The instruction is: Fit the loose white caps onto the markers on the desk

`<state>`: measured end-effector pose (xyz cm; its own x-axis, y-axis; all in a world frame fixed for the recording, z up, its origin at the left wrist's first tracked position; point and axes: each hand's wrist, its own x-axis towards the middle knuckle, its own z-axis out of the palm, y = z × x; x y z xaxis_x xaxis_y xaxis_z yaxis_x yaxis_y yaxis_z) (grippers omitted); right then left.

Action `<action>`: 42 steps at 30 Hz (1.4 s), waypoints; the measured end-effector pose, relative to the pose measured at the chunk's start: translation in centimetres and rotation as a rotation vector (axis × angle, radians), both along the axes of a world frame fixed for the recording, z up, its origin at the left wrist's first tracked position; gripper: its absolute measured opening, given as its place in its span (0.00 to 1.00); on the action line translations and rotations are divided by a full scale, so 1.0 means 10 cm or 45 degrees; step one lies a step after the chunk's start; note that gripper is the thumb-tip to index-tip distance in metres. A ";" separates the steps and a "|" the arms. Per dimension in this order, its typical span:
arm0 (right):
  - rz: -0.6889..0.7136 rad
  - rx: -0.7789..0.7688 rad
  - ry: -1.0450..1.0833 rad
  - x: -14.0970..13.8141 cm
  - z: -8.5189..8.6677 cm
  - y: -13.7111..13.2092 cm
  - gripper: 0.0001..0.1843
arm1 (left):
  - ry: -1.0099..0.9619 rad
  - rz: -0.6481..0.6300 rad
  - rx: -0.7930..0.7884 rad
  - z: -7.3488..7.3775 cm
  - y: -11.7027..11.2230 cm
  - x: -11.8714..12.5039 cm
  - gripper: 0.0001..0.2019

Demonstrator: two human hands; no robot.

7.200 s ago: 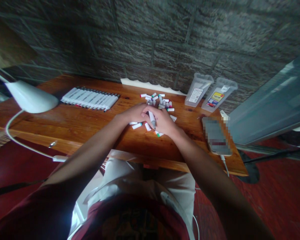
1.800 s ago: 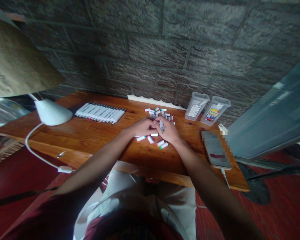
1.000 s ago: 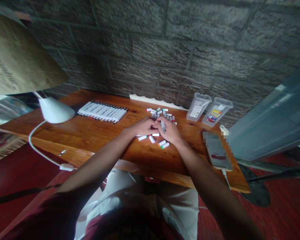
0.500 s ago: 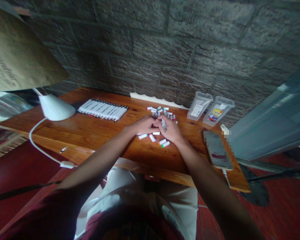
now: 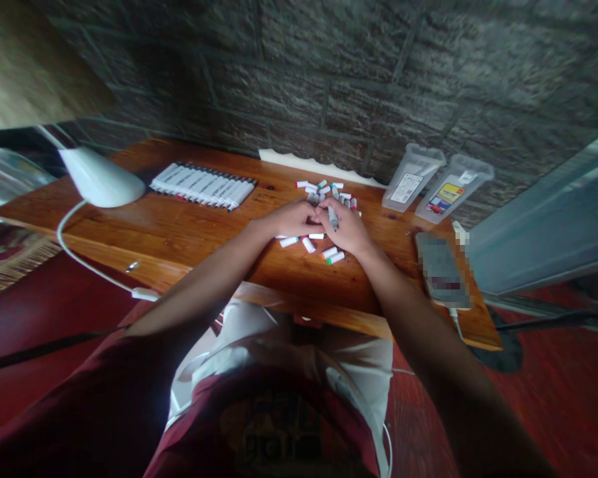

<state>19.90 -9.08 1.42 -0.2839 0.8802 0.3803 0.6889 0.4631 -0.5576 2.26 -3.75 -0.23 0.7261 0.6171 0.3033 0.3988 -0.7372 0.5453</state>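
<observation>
The left hand and right hand meet just in from the front edge of the wooden desk, near its middle. The right hand is closed around a white marker, its grey tip sticking up between the fingers. The left hand's fingers curl over against the right hand and seem to reach the marker's lower end, though the overlapping fingers make it hard to be sure whether they grip it.

A loose heap of white marker barrels and caps lies just beyond the hands, some touching the right hand's fingers. More loose markers lie just below the hands, a few with green or orange ends. Toward the desk's back left corner, a neat row of capped markers lies side by side, well apart from the hands.

Along the back right edge stand two clear plastic marker cases with printed labels. Nearer the right edge lies a phone — pixelated — with a white cable. A white desk lamp hangs over the left end.
</observation>
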 end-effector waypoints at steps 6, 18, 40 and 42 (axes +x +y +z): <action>0.058 -0.084 -0.113 0.00 0.03 -0.03 0.17 | 0.117 -0.045 0.017 0.05 0.00 0.02 0.17; 0.099 -0.068 -0.144 0.00 0.01 -0.01 0.16 | 0.166 -0.020 0.055 0.11 -0.04 0.03 0.11; 0.095 -0.125 -0.291 -0.01 0.13 -0.15 0.22 | 0.188 -0.033 0.036 0.13 -0.09 0.02 0.12; 0.096 -0.151 -0.310 -0.01 0.15 -0.17 0.23 | 0.218 -0.024 0.045 0.14 -0.10 0.02 0.12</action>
<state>19.78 -10.77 2.90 -0.4204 0.8875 0.1886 0.7753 0.4594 -0.4335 2.48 -4.72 1.18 0.7805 0.5937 0.1957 0.4693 -0.7632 0.4441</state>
